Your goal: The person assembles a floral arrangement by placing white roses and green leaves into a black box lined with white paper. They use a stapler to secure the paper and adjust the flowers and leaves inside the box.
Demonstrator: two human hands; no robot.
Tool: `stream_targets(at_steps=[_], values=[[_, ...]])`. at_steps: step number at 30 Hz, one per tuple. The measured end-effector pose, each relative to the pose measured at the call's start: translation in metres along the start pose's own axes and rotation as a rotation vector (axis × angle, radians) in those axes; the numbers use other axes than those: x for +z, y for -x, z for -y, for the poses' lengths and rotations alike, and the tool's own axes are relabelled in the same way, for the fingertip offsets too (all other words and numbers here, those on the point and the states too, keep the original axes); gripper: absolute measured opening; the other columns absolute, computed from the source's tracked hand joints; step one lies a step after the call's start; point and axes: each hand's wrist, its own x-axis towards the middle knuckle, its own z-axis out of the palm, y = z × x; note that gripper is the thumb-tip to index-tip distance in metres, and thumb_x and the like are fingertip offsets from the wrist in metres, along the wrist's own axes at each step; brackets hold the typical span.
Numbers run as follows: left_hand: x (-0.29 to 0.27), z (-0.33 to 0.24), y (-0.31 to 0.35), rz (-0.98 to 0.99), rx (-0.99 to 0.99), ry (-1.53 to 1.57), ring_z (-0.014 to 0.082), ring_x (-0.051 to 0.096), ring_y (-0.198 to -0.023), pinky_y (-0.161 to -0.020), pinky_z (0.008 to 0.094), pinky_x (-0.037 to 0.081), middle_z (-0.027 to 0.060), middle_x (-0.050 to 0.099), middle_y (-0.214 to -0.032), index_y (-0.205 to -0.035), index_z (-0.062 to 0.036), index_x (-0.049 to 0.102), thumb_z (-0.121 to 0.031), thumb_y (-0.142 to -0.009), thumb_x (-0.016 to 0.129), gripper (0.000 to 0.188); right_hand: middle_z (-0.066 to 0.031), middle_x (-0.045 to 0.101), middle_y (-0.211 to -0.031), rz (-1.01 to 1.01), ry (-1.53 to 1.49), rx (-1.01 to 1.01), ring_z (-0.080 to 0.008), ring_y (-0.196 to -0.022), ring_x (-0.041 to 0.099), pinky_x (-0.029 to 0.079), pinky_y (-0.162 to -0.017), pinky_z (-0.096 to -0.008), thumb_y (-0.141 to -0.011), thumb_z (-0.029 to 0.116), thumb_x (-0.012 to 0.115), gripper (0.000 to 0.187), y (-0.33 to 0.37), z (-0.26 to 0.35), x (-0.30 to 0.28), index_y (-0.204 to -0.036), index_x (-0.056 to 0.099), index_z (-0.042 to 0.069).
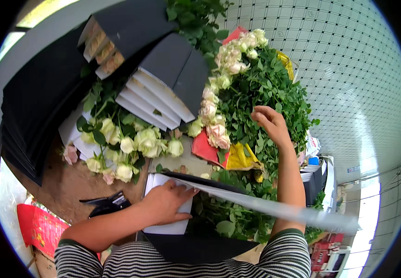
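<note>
Roses [147, 142]: creamy white, some I see blushing pink
Leaves [265, 88]: deep green
Paper [175, 227]: plain white on my feed
Cardboard [165, 62]: black, white inside
Sleeves [281, 255]: black-and-white stripes, dark green cuffs [73, 242]
Tiles [330, 41]: pale, with a dark dotted grid

The person wears a knit-looking shirt [168, 268] in narrow dark and white stripes, filling the rim at six o'clock, where the bands bow gently across the front. Its short left sleeve [77, 259], between seven and eight o'clock, and right sleeve [286, 257], at five, carry the same stripes around the arm, each finished with a plain dark-green cuff band. Beyond these, both forearms are bare, as are the left hand [168, 201], toward seven o'clock, and right hand [273, 125], between two and three.
</note>
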Motion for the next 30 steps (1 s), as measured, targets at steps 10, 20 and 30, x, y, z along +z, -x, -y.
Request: stream_targets(at_steps=[10,20,30], values=[[-0.02,-0.007,-0.005,0.112,-0.173,0.225,0.0311,0.057,-0.102,-0.086,0.0378,0.047,0.015,0.059,-0.117,-0.133,-0.007,0.044,-0.048,-0.079,0.065,0.071,-0.0041,0.049,-0.124,-0.472,0.963,0.055,-0.0225,-0.121,0.043,0.036,-0.099,-0.0426,-0.085,0.007,0.048,0.039,-0.155,-0.115,-0.007,-0.124,0.048,0.008],[-0.019,-0.013,-0.004,0.081,-0.26,0.326,0.0251,0.058,-0.095,-0.076,0.0342,0.051,0.0094,0.061,-0.115,-0.134,-0.0104,0.045,-0.044,-0.073,0.072,0.075,-0.0063,0.061,-0.098,-0.35,0.771,0.093,-0.0244,-0.092,0.059,0.046,-0.087,-0.0399,-0.092,0.019,0.047,0.026,-0.087,-0.102,-0.08,-0.117,0.055,0.017],[-0.02,-0.006,-0.012,0.148,-0.194,0.404,0.0265,0.058,-0.1,-0.078,0.0353,0.052,0.0129,0.058,-0.119,-0.139,-0.0129,0.038,-0.043,-0.069,0.076,0.085,-0.0166,0.064,-0.08,-0.964,0.568,-0.363,-0.0335,-0.074,0.062,0.048,-0.064,-0.0426,-0.093,0.027,0.051,0.028,0.05,-0.08,-0.206,-0.095,0.058,0.001]])
